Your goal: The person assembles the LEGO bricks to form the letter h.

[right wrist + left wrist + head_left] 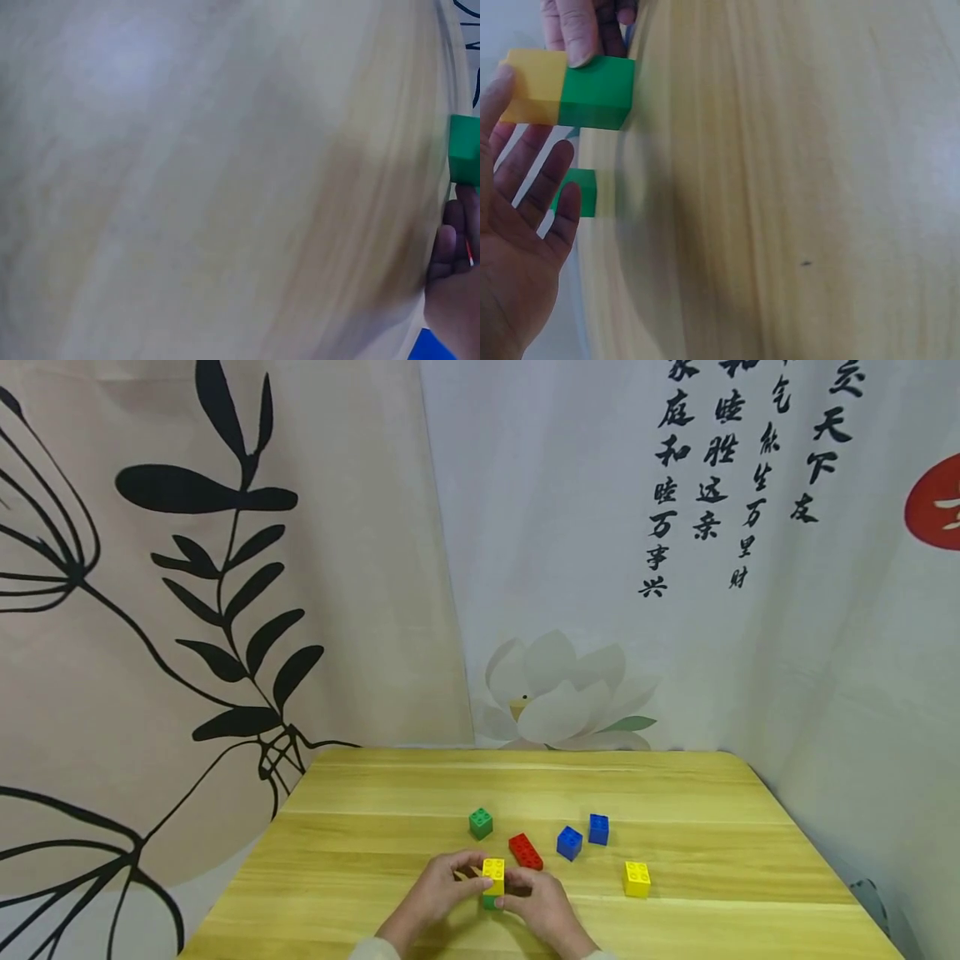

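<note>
Where the table (337,860) runs toward the person, well short of its far edge and about midway between its left and right edges, two blocks are held one above the other. The upper yellow block (493,870) meets the lower green block (596,94) along a straight seam; whether the studs are fully seated cannot be told, nor whether the base touches the table.

The left hand (438,891) pinches the upper yellow block, thumb on its near face; the left wrist view shows the outer fingers spread. The right hand (542,908) grips the lower green block, thumb against it close to the seam.

Five loose blocks rest on the table between the hands and the far edge or toward the right edge. A loose green block (481,823) stands beyond the left hand, toward the far edge. A red block (526,852) lies just beyond the right hand, set at a slant. A nearer blue block (569,843) and a farther blue block (598,829) sit just beside each other, the latter closer to the far edge. A loose yellow block (637,879) is nearest the right edge.
</note>
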`<state>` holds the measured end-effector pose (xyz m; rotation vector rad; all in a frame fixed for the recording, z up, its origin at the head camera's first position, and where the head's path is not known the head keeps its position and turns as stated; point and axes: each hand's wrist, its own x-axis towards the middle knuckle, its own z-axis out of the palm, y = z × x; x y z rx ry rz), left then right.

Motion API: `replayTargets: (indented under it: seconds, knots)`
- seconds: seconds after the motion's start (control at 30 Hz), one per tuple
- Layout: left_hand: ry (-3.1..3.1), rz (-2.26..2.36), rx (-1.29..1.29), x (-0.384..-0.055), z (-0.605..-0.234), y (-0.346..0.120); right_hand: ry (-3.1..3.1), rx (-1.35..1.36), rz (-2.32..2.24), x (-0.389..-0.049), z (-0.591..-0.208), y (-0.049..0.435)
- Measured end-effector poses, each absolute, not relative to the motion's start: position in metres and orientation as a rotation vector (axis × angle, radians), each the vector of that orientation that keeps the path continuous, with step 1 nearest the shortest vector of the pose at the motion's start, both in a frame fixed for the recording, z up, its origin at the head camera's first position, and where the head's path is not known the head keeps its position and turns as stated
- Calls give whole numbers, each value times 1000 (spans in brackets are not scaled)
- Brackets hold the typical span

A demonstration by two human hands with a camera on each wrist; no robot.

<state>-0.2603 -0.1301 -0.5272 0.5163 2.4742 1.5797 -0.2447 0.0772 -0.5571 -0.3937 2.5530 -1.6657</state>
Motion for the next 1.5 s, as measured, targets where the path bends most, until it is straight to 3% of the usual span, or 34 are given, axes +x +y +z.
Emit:
replayTargets:
  seconds: [0.3,1.2,1.5]
  knots:
    - [2495,1527,561,-262,-519,-136,2528,-403,-1690,-243,-553,79]
    - [2667,1414,334,-282,-509,-202,2552,-356,-1672,-240,-537,94]
    - [2703,1457,263,-286,-499,-198,2608,-287,-1671,-239,-532,100]
